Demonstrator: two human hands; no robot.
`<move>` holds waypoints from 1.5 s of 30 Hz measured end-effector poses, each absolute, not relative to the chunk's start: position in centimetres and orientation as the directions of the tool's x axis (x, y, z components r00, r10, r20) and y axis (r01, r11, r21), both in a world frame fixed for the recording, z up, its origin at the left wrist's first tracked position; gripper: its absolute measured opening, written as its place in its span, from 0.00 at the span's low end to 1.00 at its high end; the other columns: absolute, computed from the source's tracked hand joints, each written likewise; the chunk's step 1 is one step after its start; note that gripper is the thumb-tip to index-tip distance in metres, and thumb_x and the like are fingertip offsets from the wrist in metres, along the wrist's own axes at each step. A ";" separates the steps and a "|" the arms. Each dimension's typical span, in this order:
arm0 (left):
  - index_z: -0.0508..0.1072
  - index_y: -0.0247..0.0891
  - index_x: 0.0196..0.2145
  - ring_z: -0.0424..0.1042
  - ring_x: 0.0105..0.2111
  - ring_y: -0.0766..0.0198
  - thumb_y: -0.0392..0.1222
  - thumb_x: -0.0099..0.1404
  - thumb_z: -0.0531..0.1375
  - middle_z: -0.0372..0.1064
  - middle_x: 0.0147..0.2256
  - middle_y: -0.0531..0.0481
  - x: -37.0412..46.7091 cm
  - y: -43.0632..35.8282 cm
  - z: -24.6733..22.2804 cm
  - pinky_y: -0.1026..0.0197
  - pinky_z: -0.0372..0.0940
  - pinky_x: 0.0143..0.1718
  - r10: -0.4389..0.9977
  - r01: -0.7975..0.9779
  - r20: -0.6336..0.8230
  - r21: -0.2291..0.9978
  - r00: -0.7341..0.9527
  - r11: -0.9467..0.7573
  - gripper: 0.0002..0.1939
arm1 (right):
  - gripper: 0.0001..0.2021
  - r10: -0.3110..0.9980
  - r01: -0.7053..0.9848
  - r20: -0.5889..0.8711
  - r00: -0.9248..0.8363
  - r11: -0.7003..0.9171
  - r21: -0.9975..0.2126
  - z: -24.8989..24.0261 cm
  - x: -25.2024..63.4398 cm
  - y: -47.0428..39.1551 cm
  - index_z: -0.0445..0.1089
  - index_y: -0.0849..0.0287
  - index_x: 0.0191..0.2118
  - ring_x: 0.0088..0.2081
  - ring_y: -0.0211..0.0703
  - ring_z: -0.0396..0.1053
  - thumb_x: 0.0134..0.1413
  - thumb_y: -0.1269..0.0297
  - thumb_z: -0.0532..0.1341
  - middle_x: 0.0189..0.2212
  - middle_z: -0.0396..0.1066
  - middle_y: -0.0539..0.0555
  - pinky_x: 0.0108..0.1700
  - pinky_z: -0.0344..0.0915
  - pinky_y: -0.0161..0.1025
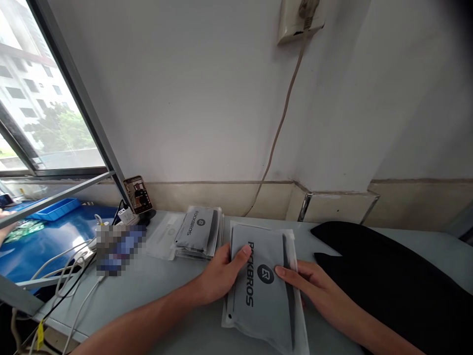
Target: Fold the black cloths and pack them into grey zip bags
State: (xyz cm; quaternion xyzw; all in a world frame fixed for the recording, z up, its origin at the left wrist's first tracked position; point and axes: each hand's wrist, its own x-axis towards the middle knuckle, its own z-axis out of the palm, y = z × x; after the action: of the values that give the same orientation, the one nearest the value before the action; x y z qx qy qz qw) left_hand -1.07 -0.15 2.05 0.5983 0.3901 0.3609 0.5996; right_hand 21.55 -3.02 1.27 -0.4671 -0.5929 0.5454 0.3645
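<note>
A frosted plastic pouch (264, 296) printed with ROCKBROS and a round logo lies between my hands, with dark grey content inside. My left hand (223, 273) grips its left edge, thumb on top. On the right side, my right hand (308, 283) holds the opposite edge, its thumb near the logo and the other fingers partly hidden behind. Just beyond my left hand sits a stack of similar pouches (197, 229), with a flatter clear pouch (162, 239) beside it on the left.
Black fabric (384, 276) covers the right of the grey table (148, 291). At left are a phone on a stand (138, 195), chargers, white cables and a metal frame. Another person's hand (5, 224) shows beyond it, near a blue tray (55, 209).
</note>
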 end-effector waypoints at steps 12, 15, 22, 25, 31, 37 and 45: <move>0.73 0.38 0.46 0.76 0.40 0.53 0.65 0.69 0.60 0.77 0.41 0.45 -5.4 3.5 7.4 0.57 0.71 0.39 0.936 0.334 0.319 0.875 0.149 -0.351 0.26 | 0.26 0.960 0.158 0.017 -0.278 0.063 -0.985 0.9 22.2 -2.8 0.71 0.56 0.35 0.24 0.37 0.58 0.66 0.36 0.55 0.25 0.61 0.46 0.26 0.58 0.35; 0.70 0.36 0.52 0.77 0.42 0.52 0.68 0.68 0.59 0.78 0.44 0.43 -8.7 6.4 9.3 0.58 0.70 0.40 0.937 0.463 0.349 0.826 0.025 -0.320 0.31 | 0.25 0.969 0.192 -0.014 -0.249 0.035 -0.981 1.1 22.2 -2.9 0.71 0.55 0.36 0.23 0.35 0.58 0.66 0.36 0.55 0.25 0.61 0.45 0.26 0.57 0.34; 0.63 0.30 0.62 0.72 0.56 0.37 0.63 0.68 0.59 0.71 0.56 0.28 -12.5 10.8 5.9 0.49 0.66 0.50 0.987 0.773 0.150 0.632 -0.052 -0.056 0.38 | 0.26 0.969 0.231 -0.033 -0.243 0.025 -0.973 0.8 21.9 -3.0 0.70 0.55 0.37 0.23 0.34 0.56 0.64 0.34 0.55 0.25 0.60 0.44 0.25 0.55 0.34; 0.56 0.30 0.67 0.69 0.58 0.34 0.60 0.69 0.58 0.67 0.59 0.26 -12.6 10.8 5.3 0.45 0.63 0.54 0.987 0.822 0.154 0.568 -0.051 -0.046 0.40 | 0.26 0.968 0.234 -0.042 -0.246 0.017 -0.972 0.8 21.9 -3.0 0.69 0.55 0.37 0.23 0.34 0.56 0.65 0.35 0.55 0.26 0.60 0.43 0.25 0.55 0.34; 0.60 0.37 0.68 0.60 0.66 0.39 0.56 0.76 0.48 0.54 0.68 0.33 -11.9 10.1 6.0 0.43 0.58 0.64 0.935 0.937 0.341 0.284 0.098 -0.202 0.31 | 0.25 0.964 0.250 -0.043 -0.264 0.025 -0.968 0.3 22.2 -2.8 0.70 0.55 0.38 0.23 0.34 0.55 0.66 0.36 0.54 0.26 0.60 0.44 0.25 0.54 0.34; 0.58 0.46 0.72 0.43 0.74 0.50 0.59 0.79 0.38 0.48 0.74 0.50 -9.9 9.7 4.8 0.39 0.40 0.73 0.887 0.875 0.205 0.180 0.414 -0.450 0.32 | 0.27 0.964 0.260 -0.042 -0.263 0.029 -0.965 -0.1 22.1 -2.5 0.70 0.54 0.38 0.23 0.34 0.56 0.63 0.32 0.54 0.26 0.61 0.45 0.25 0.55 0.35; 0.48 0.46 0.75 0.34 0.75 0.45 0.61 0.79 0.38 0.37 0.75 0.51 -9.0 9.1 3.1 0.33 0.36 0.73 0.890 0.888 0.116 0.093 0.440 -0.451 0.34 | 0.27 0.955 0.279 -0.075 -0.286 0.008 -0.960 -0.2 21.9 -2.6 0.70 0.55 0.39 0.23 0.34 0.56 0.64 0.33 0.54 0.27 0.61 0.45 0.24 0.55 0.34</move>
State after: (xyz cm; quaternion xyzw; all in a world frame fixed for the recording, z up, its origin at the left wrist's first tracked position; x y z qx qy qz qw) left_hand -9.05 9.13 3.06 0.8486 0.5238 0.0739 0.0092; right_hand 21.90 -2.57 -0.22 -0.4937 -0.6249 0.5023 0.3368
